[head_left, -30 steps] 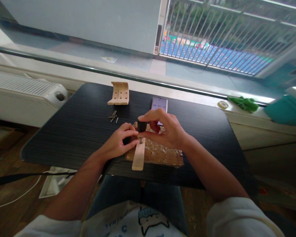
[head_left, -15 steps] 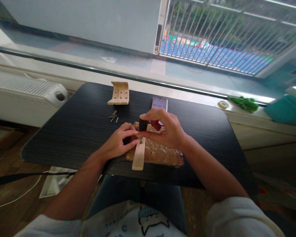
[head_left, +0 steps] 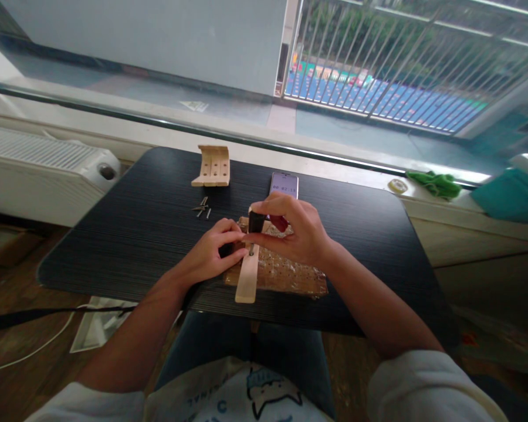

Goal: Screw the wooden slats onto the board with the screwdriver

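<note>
Upright over a pale wooden strip (head_left: 247, 281), a short black-handled screwdriver (head_left: 256, 221) is gripped by my right hand (head_left: 297, 230), thumb low and index finger on top of the handle. Its metal shaft points down at a hole in the strip, and the tip is too small to make out clearly. My left hand (head_left: 215, 249) grips the strip's left edge near that hole, its fingertips close to the shaft. Beneath the strip lies a brown block wrapped in clear plastic (head_left: 290, 275), full of small holes. The strip's near end sticks out past the block.
Several loose screws (head_left: 202, 206) lie left of the block. Behind them stands a curved wooden piece with holes (head_left: 215, 167). A phone (head_left: 284, 183) showing a timer lies behind my right hand. On the sill are a tape roll (head_left: 398, 186) and a green cloth (head_left: 435, 184).
The screwdriver handle is turned or tilted slightly, with my right fingers shifted a little on it. My left hand, the strip and the block stay put. The phone's timer has advanced.
</note>
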Demonstrator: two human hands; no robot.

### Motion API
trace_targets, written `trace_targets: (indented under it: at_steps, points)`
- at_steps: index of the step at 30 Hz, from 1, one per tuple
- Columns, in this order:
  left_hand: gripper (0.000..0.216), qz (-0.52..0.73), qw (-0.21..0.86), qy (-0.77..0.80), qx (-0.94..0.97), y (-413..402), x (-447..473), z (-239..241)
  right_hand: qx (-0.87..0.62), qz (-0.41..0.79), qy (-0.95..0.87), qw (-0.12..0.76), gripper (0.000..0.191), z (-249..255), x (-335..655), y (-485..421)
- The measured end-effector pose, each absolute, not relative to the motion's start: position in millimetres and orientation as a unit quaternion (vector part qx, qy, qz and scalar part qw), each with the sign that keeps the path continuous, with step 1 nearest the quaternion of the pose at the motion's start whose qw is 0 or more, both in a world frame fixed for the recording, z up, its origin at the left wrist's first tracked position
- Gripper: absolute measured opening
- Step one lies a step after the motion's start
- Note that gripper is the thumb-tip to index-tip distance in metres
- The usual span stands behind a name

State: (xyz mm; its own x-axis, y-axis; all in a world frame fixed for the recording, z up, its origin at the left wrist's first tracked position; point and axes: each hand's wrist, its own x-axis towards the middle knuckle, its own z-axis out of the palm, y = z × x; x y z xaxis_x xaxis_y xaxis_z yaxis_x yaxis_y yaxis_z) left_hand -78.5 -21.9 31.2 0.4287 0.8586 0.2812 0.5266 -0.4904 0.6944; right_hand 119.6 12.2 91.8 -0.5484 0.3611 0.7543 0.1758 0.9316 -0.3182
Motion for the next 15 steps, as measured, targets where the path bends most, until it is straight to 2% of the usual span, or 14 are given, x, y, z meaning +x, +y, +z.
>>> trace_targets:
  at_steps: [5,15]
  points:
    - [0.022,0.314,0.263,0.434,0.802,-21,-80,30,-0.132,0.094,-0.876,0.454,0.027,93,121,13]
    - [0.020,0.308,0.253,0.438,0.806,-21,-80,28,-0.121,0.142,-0.897,0.402,0.022,103,127,13]
